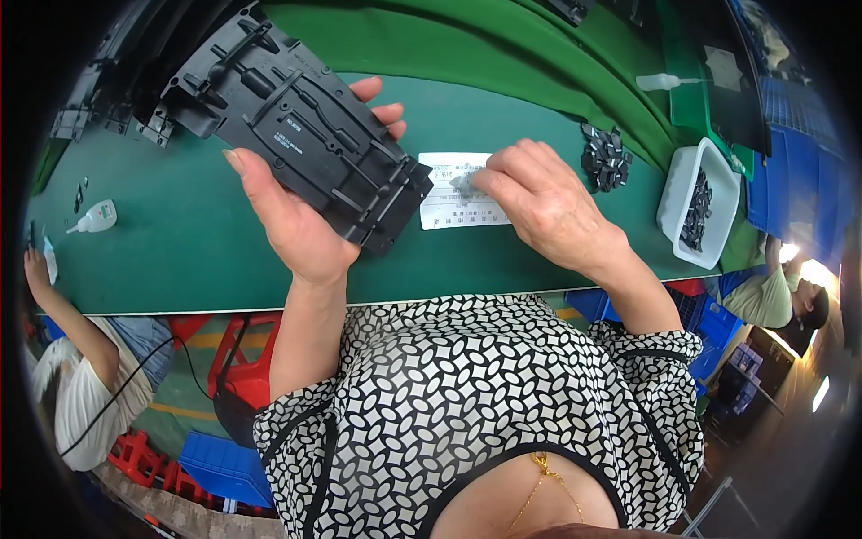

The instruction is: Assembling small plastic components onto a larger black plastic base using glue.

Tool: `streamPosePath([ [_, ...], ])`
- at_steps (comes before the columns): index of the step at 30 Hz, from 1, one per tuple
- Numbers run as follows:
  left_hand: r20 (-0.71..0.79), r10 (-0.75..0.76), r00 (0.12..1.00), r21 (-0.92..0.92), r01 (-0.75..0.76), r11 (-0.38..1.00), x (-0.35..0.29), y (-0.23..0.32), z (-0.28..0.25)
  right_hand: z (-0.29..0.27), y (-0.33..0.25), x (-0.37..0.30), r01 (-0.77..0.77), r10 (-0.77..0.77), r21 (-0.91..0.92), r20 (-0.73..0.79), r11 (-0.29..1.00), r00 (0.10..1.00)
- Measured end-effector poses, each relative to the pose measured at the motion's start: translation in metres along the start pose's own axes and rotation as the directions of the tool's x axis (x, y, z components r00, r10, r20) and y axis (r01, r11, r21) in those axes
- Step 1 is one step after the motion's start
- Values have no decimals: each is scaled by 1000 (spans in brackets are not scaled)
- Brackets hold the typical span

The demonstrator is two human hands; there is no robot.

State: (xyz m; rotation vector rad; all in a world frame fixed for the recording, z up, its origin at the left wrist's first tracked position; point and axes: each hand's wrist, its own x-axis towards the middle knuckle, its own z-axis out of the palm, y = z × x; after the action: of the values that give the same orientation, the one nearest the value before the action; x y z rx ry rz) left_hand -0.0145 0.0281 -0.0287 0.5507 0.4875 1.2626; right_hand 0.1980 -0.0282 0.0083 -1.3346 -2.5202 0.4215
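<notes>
My left hand (301,229) is closed round a long black moulded plastic part (296,126), thumb along one edge and fingertips showing past the other. Ribs, slots and raised mounts cover its upper face, and it is tilted over the green table (215,278). To its right, my right hand (552,202) is closed in a pinch above a white printed paper slip (440,214). Something small and pale shows by those fingertips, too blurred to name. Past this hand lies a pile of small black pieces (606,160) on the table.
A white plastic bin (669,211) with more small black pieces stands at the right. Small white squeeze bottles lie at the left (97,216) and far right (660,82). More black parts (112,94) stand at the far left. Green cloth (431,45) runs behind. A co-worker's arm (76,328) reaches in at left.
</notes>
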Motion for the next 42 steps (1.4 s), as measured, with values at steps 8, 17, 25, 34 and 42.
streamPosePath([
  [8,-3,6,1000,16,-6,1000,0,0,-1,2,0,1,56,-55,-19,52,998,997],
  [17,24,-5,1000,-21,5,1000,1,-1,-2,6,1,10,66,-65,10,-73,998,995],
  [25,12,-7,1000,3,7,1000,1,-1,-1,6,0,11,53,-53,-6,27,999,998],
  [34,12,-3,1000,-2,3,1000,1,0,-1,6,1,19,42,-42,-7,13,999,999],
  [42,27,-6,1000,5,6,1000,1,0,-2,6,1,18,39,-39,2,18,999,999],
])
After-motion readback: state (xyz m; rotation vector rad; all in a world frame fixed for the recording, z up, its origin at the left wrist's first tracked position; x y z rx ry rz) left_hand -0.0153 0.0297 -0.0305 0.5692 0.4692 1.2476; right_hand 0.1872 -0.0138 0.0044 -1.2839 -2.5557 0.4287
